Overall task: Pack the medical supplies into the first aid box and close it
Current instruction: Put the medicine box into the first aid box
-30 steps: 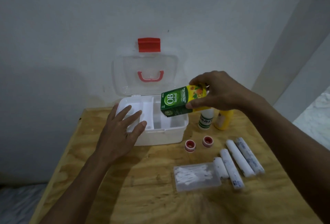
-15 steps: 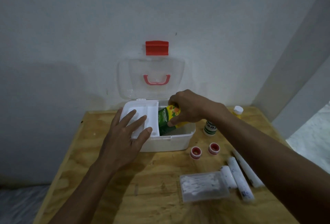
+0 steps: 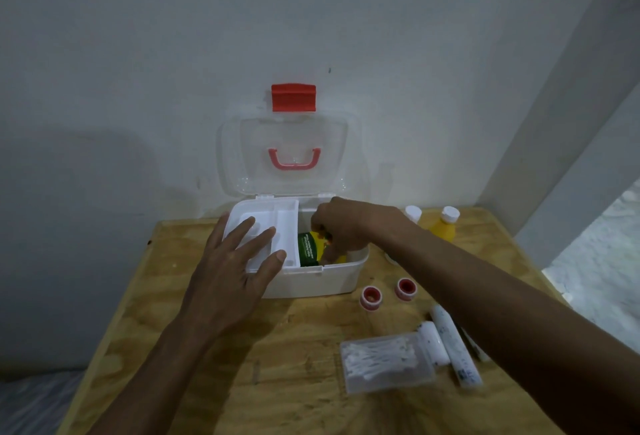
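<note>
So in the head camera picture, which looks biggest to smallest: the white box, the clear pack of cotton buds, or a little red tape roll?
1. White plastic first aid box
2. Clear pack of cotton buds
3. Small red tape roll

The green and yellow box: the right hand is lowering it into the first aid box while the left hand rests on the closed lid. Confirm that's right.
Not quite. The lid is open, standing upright against the wall; the left hand rests on the white inner tray, as the head view shows. The rest holds: the right hand lowers the green and yellow box into the first aid box.
</note>
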